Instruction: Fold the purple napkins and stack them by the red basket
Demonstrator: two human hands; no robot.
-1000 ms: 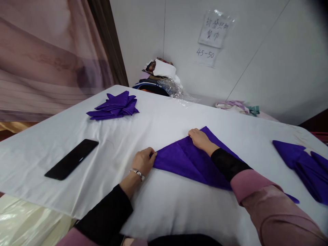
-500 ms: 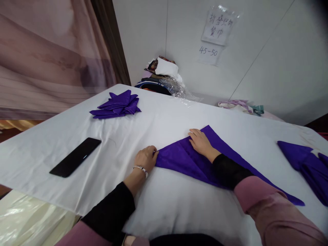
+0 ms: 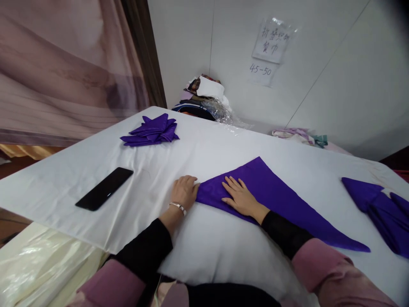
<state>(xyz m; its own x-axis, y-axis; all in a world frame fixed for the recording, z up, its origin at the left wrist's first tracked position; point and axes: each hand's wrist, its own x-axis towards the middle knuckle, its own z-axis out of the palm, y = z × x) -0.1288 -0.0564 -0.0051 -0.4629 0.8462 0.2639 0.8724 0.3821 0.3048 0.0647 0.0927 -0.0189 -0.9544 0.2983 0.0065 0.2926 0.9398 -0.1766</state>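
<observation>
A purple cloth napkin (image 3: 271, 192), folded into a triangle, lies on the white tablecloth (image 3: 204, 149) in front of me. My left hand (image 3: 184, 192) pinches its left corner between thumb and fingers; a silver bracelet circles that wrist. Flat on the napkin's left half rests my right hand (image 3: 240, 196), its fingers spread and pointing up and left. The napkin's top point faces the wall, and its long right corner reaches past my right sleeve, which covers part of the lower edge.
A black phone (image 3: 105, 188) lies at the left. Folded purple napkins (image 3: 151, 130) sit at the back left, and more purple cloth (image 3: 380, 209) is at the right. Behind the table are a pile of fabrics (image 3: 204, 91), a curtain (image 3: 64, 64) and handwritten paper signs (image 3: 271, 44) on the wall.
My right hand has moved from the napkin's upper edge down and left, and now lies flat on it with fingers spread. My left hand stays at the left corner.
</observation>
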